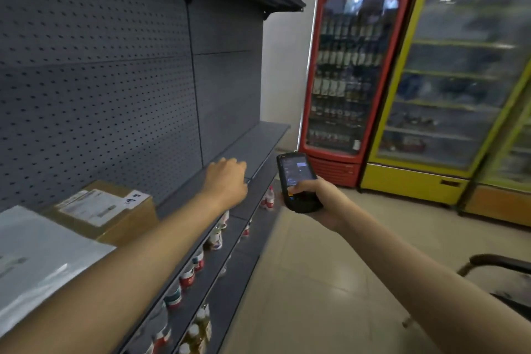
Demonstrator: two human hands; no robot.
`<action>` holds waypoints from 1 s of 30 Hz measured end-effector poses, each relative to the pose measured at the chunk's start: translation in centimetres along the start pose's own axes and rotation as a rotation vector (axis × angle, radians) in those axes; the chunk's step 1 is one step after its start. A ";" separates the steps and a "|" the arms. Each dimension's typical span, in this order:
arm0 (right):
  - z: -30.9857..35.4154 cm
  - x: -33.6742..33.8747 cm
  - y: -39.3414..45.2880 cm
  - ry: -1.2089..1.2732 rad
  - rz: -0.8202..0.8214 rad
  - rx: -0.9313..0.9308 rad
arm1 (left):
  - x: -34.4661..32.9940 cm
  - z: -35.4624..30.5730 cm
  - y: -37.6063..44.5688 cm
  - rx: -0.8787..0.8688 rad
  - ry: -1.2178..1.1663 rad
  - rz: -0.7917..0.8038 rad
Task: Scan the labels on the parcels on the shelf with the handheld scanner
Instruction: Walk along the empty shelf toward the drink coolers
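While the right hand [319, 204] is gripping the handheld scanner [297, 181], the left hand [227, 181], fingers loosely curled, is hovering over the shelf [258, 146]; cardboard parcel [106, 210] is sitting near left; red cooler [347, 75] is holding bottles.

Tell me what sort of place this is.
Probably a small shop that also handles parcels. Two glass-door drink fridges, one red and one yellow, stand by dark pegboard shelving; bottles line the lower shelves, and a labelled cardboard box sits on the upper one.
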State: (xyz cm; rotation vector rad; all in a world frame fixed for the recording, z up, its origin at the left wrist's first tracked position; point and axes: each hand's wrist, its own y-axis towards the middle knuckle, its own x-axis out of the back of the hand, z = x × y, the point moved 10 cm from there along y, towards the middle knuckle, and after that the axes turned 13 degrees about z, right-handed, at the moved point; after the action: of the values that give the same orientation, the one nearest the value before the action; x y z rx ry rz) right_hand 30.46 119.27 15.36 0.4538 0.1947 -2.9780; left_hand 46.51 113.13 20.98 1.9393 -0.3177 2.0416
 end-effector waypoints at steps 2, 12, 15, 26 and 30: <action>0.4 2.5 1.0 0.038 -0.025 0.004 | -0.8 -1.8 2.8 -0.033 0.005 0.022; 2.7 13.3 11.5 0.072 -0.146 -0.013 | -2.6 -6.1 19.4 -0.136 0.011 0.028; 4.2 16.3 15.4 0.095 -0.165 -0.003 | -2.9 -7.1 25.0 -0.169 0.006 0.044; 8.6 27.9 29.8 0.300 -0.167 0.023 | -4.9 -11.2 45.4 -0.232 -0.094 0.046; 10.9 32.9 36.3 0.332 -0.151 0.015 | -5.6 -12.9 54.0 -0.224 -0.082 0.037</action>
State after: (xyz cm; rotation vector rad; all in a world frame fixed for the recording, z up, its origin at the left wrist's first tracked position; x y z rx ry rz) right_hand 1.24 78.65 11.72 0.9758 0.2473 -3.0290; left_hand 14.83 67.38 17.24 1.8943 -0.5786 1.8618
